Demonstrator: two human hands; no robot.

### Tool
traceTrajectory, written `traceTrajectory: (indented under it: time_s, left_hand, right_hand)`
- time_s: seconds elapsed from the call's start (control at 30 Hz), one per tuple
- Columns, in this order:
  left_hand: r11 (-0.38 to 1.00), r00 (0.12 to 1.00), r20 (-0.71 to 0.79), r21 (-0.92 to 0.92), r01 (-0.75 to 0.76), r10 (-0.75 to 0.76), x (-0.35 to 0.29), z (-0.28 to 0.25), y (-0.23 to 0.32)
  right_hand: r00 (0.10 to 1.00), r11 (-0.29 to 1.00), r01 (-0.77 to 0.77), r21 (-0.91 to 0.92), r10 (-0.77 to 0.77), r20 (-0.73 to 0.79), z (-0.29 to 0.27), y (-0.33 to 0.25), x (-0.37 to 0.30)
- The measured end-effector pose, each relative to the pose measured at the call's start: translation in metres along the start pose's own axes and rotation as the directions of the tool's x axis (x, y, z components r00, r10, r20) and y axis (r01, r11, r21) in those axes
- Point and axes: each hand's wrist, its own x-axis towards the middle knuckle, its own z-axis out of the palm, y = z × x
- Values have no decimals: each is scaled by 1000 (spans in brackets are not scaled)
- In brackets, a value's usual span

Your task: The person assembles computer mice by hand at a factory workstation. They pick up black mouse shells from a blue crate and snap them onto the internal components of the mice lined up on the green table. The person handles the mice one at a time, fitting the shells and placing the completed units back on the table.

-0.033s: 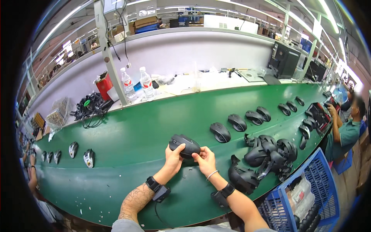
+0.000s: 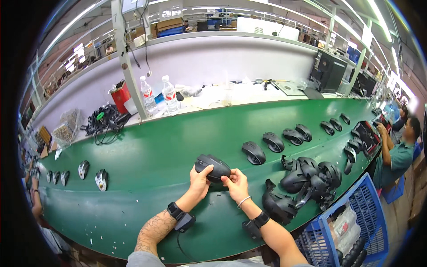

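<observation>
A black computer mouse [image 2: 213,168] is held just above the green work surface, in front of me. My left hand [image 2: 199,181] grips its left end, thumb pressed on the near side and fingers underneath, mostly hidden. At the mouse's right end, my right hand [image 2: 236,184] pinches the edge between thumb and fingers. To the right lies a heap of black curved mouse shells [image 2: 307,178]. Beyond it, several black mice [image 2: 253,152] form a row running to the far right. Several opened mice with pale insides [image 2: 102,180] lie on the left.
The long green bench [image 2: 147,147] spans the view. A blue crate [image 2: 373,213] stands at the lower right, by a person in a green shirt [image 2: 398,158]. Water bottles [image 2: 169,95], tangled black cables [image 2: 109,119] and a black computer case [image 2: 330,69] sit along the back ledge.
</observation>
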Motion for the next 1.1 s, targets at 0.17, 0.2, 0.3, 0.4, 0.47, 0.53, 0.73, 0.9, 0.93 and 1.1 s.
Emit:
traceTrajectory:
  time_s: [0.17, 0.2, 0.3, 0.4, 0.47, 0.53, 0.73, 0.9, 0.93, 1.1]
  left_hand:
    - [979, 985, -53, -126, 159, -166, 14, -16, -2]
    - [963, 976, -49, -181, 198, -210, 18, -20, -4]
    - [974, 964, -168, -134, 184, -205, 18, -20, 1]
    - [974, 967, -170, -161, 160, -187, 18, -22, -2]
    - [972, 968, -154, -161, 173, -197, 16, -18, -3]
    - [986, 975, -155, -70, 150, -160, 14, -12, -2]
    - [982, 999, -10, 185, 43, -42, 22, -19, -7]
    - [800, 947, 111, 511, -314, 301, 31, -38, -16]
    - [809, 932, 109, 470, -354, 344, 32, -40, -17]
    - [830, 905, 126, 363, -423, 406, 40, -43, -26]
  right_hand:
    - [999, 985, 0, -170, 9, 53, -11, -12, 8]
    - [998, 963, 3, -270, 13, 59, -13, -16, 7]
    - [995, 884, 98, -456, -81, 56, -6, -31, 1]
    - [969, 846, 247, -473, -217, 119, 0, -35, 0]
    - [970, 817, 241, -523, -216, 110, -5, -29, 0]
    - [987, 867, 162, -472, -149, 65, -7, -29, 1]
    - [999, 982, -11, -186, 1, -51, -22, -8, 17]
    - [946, 818, 186, -544, -298, -125, -16, -30, 13]
    - [918, 716, 199, -669, -376, -129, -18, -29, 14]
    - [830, 277, 176, -944, -557, -9, -70, 9, 35]
